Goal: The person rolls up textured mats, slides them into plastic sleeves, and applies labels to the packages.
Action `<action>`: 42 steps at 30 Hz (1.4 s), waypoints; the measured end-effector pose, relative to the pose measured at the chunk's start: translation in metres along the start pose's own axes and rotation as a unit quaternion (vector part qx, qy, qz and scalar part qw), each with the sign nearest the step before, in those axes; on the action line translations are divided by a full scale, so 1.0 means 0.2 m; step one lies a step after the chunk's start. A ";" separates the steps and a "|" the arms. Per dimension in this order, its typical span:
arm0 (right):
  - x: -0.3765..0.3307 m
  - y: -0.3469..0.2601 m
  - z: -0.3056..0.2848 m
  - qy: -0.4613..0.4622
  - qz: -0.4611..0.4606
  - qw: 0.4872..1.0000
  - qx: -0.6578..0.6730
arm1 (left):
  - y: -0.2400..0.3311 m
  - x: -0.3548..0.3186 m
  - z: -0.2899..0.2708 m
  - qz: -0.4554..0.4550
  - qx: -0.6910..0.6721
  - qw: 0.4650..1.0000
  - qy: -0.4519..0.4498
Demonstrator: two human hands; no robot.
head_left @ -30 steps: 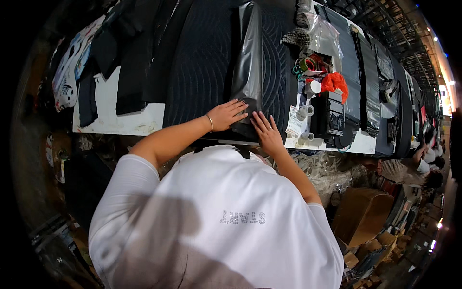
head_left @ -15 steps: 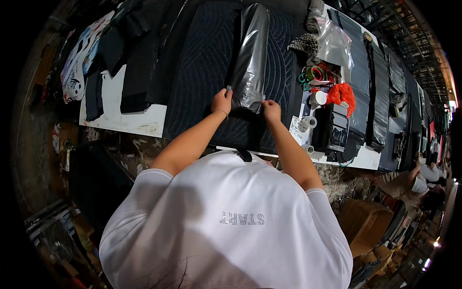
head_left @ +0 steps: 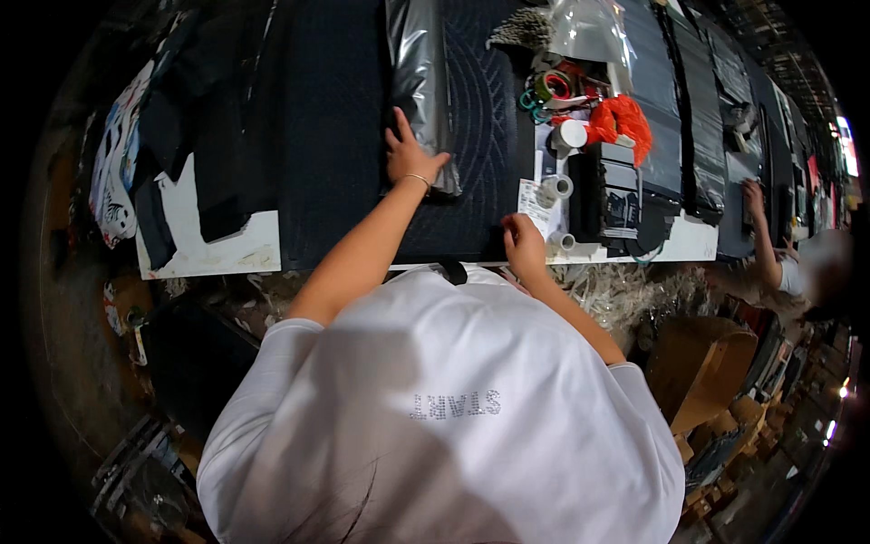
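Observation:
A long bundle in shiny dark grey plastic film (head_left: 419, 82) lies lengthwise on a dark mat with curved, stitched-looking lines (head_left: 478, 100). My left hand (head_left: 412, 156) rests at the bundle's near end, fingers spread and thumb pointing right. Away from the bundle, my right hand (head_left: 526, 247) is by the mat's near right edge with its fingers curled in. Whether anything small is inside them is hidden. Just beyond this hand lies a printed white sheet (head_left: 536, 204), with clear rolls (head_left: 557, 188) beside it.
Right of the mat are tape rolls (head_left: 553, 85), an orange-red plastic bag (head_left: 621, 127), a white round container (head_left: 569, 135) and a dark grey boxy device (head_left: 620, 190). Black sheets (head_left: 227, 181) cover the left side. A co-worker's arm (head_left: 763, 236) reaches in at far right.
My left hand has opened and now lies on the bundle's near end. The right hand has left the bundle's corner and moved right and nearer me. The whole view has shifted.

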State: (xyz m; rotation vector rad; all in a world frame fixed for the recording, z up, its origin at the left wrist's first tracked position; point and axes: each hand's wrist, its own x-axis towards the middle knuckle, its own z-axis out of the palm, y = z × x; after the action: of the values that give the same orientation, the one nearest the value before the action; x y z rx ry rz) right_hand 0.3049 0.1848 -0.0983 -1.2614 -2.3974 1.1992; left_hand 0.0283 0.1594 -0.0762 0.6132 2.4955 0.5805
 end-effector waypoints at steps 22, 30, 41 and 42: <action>-0.09 0.33 -0.03 0.057 -0.030 0.941 -0.332 | -0.49 -0.45 -0.28 0.357 0.077 0.931 0.008; -0.22 -0.56 0.05 0.150 -0.301 0.933 -0.129 | -0.34 -0.56 -0.40 0.063 -0.379 0.779 -0.495; -0.35 -0.93 0.16 0.069 -0.056 0.908 0.409 | -0.39 -0.68 -0.63 0.401 -0.355 0.830 -0.159; -0.37 -0.97 0.14 0.042 -0.013 0.884 0.466 | -0.39 -0.69 -0.67 0.416 -0.336 0.833 -0.145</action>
State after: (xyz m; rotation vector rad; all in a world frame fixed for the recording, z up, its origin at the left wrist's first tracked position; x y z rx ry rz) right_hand 0.2192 0.0507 0.0383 -0.8950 -1.3861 1.8767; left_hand 0.0370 -0.0132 0.0385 1.3490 1.4701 1.4579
